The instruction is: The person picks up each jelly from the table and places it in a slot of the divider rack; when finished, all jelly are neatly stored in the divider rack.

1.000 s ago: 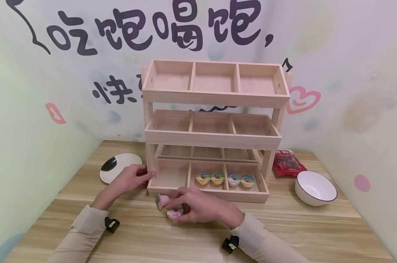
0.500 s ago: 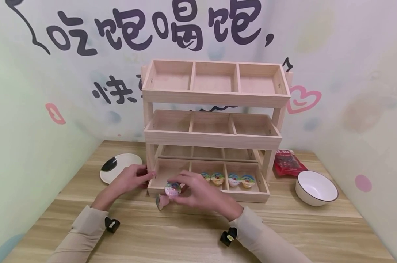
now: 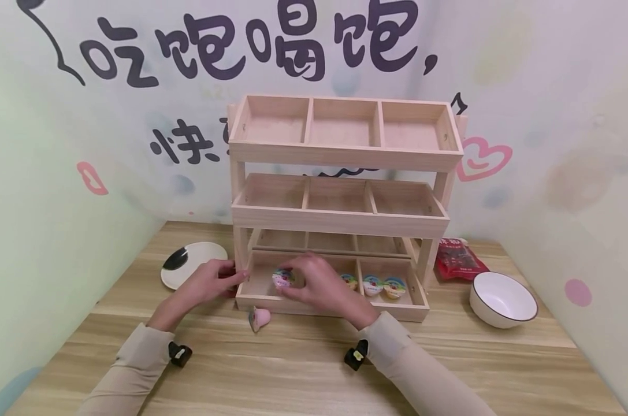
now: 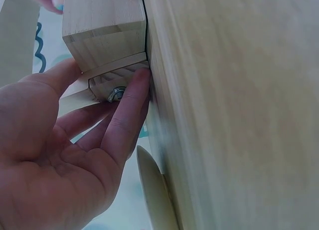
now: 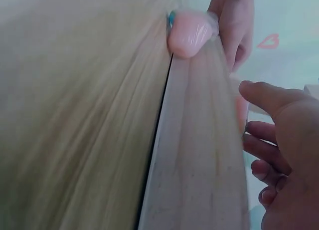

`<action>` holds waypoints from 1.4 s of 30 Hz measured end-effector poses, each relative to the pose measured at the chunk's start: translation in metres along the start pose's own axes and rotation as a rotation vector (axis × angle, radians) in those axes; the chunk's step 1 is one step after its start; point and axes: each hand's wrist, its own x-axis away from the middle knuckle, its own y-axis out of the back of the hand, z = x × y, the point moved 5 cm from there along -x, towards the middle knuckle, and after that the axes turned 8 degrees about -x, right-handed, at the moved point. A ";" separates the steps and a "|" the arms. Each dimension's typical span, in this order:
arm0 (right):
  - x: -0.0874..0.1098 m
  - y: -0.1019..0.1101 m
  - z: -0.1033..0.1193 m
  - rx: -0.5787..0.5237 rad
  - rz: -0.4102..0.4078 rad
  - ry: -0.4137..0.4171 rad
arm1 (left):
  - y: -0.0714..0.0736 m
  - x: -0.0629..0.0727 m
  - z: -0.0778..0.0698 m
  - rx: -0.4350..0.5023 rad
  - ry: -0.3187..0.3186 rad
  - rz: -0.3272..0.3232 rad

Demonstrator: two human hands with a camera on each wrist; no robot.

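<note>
A small jelly cup [image 3: 282, 278] with a printed lid is pinched by my right hand [image 3: 321, 286] inside the left compartment of the bottom tray on the wooden three-tier rack [image 3: 339, 219]. Much of that cup is hidden in the right wrist view. My left hand [image 3: 210, 283] grips the rack's lower left corner; in the left wrist view the thumb [image 4: 65, 75] lies against the wood and the fingers [image 4: 127, 115] reach round by a metal bolt. Another pink jelly cup [image 3: 260, 319] lies on its side on the table, before the tray's front board.
In the bottom tray, a yellow-lidded cup [image 3: 349, 281] shows in the middle compartment and two cups [image 3: 394, 288] sit in the right one. A white plate [image 3: 201, 257] lies at left. A white bowl [image 3: 503, 300] and red packet [image 3: 458, 260] stand at right.
My right hand has lifted one jelly cup off the table and carried it up over the front board into the left compartment. My left hand has stayed on the rack.
</note>
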 end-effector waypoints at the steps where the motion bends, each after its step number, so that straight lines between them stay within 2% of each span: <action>1: -0.001 -0.001 -0.003 -0.011 0.010 -0.014 | -0.001 0.000 0.001 0.011 0.000 0.003; 7: -0.009 -0.007 -0.014 -0.055 0.045 -0.034 | -0.002 0.000 0.002 0.033 0.000 0.003; 14: -0.013 -0.010 -0.017 -0.030 0.096 -0.049 | 0.000 0.000 0.000 0.032 0.003 -0.002; 21: -0.013 -0.007 -0.014 -0.009 0.100 -0.055 | 0.000 0.000 0.000 0.031 0.004 -0.001; 34: -0.009 -0.007 -0.015 -0.008 0.100 -0.123 | -0.003 -0.001 0.002 0.028 0.006 -0.004; 38: -0.006 -0.005 -0.011 0.002 0.076 -0.089 | -0.003 0.000 0.002 0.018 0.008 -0.004; 42: -0.002 -0.002 0.005 -0.002 0.032 -0.002 | 0.000 0.000 0.001 0.013 -0.003 -0.012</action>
